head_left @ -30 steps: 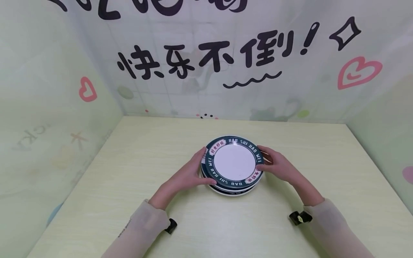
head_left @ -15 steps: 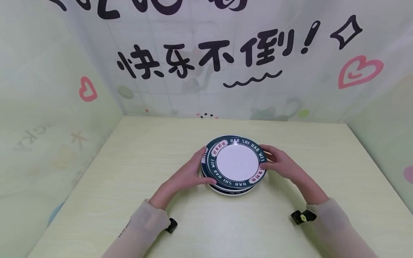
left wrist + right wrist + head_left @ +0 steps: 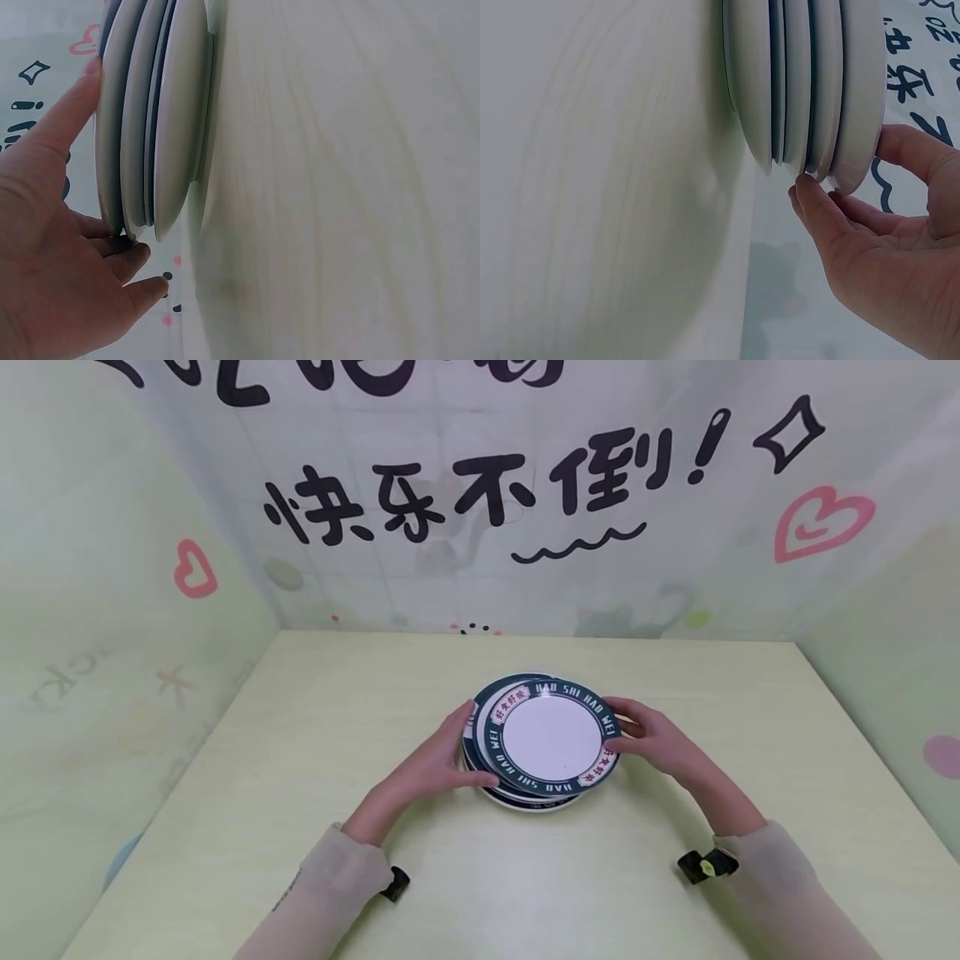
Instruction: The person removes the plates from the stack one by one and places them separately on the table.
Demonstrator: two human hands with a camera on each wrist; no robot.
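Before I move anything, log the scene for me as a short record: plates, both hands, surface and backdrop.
Plate stack: several round plates piled on the table; exact count unclear
Top plate: white centre, dark green lettered rim; off-centre toward the right hand
Left hand: one of the hands, gripping the stack's left side
Right hand: pinches the top plate's right edge
Table: pale, wood-grained
Wall behind: light, with black lettering
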